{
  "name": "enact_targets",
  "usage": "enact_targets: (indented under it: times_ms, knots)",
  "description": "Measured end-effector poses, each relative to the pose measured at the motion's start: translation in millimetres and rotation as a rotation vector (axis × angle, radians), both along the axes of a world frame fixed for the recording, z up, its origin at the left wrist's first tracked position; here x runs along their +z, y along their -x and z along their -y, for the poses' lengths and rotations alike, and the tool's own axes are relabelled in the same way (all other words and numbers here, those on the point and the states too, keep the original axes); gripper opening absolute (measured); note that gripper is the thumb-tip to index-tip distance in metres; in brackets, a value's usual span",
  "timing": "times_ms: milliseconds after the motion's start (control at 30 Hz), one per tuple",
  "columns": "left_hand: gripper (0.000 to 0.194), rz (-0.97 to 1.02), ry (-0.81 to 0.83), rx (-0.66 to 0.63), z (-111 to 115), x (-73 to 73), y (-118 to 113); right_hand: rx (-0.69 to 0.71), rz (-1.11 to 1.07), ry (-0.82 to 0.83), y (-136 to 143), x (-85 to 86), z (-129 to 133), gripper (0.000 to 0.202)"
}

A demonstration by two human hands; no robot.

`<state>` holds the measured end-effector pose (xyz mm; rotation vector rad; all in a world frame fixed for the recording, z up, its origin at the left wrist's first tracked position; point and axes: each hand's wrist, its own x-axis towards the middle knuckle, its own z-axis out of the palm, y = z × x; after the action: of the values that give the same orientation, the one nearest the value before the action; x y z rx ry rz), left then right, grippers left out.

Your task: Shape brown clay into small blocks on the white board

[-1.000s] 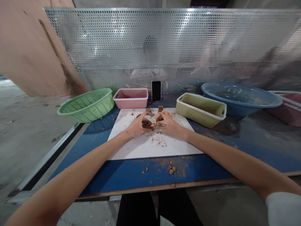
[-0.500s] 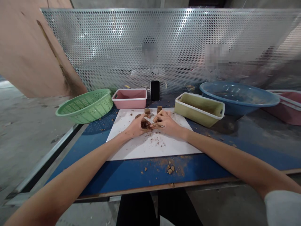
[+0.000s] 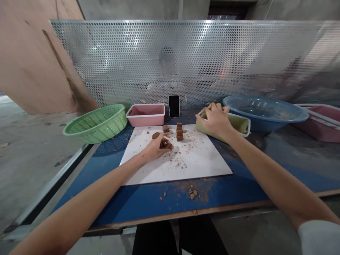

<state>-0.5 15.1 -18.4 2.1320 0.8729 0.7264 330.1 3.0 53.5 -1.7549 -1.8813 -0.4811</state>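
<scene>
My left hand (image 3: 156, 148) rests low over the white board (image 3: 159, 173), its fingers curled round a brown lump of clay (image 3: 166, 144) that they partly hide. My right hand (image 3: 216, 118) reaches over the near left end of the olive-green tub (image 3: 239, 124), thumb spread away from the fingers; its fingertips are partly hidden. On the board a short row of brown clay pieces (image 3: 180, 134) stands right of my left hand. Two more brown pieces lie behind that hand, one flat lump (image 3: 156, 135) and one block (image 3: 165, 129). Crumbs are scattered over the board.
A green basket (image 3: 95, 124) and a pink tub (image 3: 146, 115) stand at the left. A phone (image 3: 174, 106) leans upright before the perforated metal screen (image 3: 119, 56). At the right are a blue basin (image 3: 265, 111) and another pink container (image 3: 318, 124). Small chunks (image 3: 192, 193) lie near the table's front edge.
My right hand has left my left hand and moved right to the olive-green tub. The row of clay pieces now shows fully. My left hand still holds its lump.
</scene>
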Motion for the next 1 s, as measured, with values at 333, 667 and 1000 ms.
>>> enact_targets:
  times_ms: [333, 667, 1000]
  knots:
    - [0.053, -0.009, -0.020, 0.002, 1.0, -0.7, -0.9, -0.231, -0.082, 0.585, -67.9, -6.6, -24.0, 0.096]
    - [0.043, -0.004, 0.009, -0.040, 3.2, 2.6, 0.0, 0.288, -0.025, 0.110, -5.9, -11.9, -7.2, 0.042]
    - [0.056, 0.072, 0.230, -0.199, 4.4, 13.7, 10.5, 0.883, 0.022, 0.247, 76.9, -58.2, 21.7, 0.029]
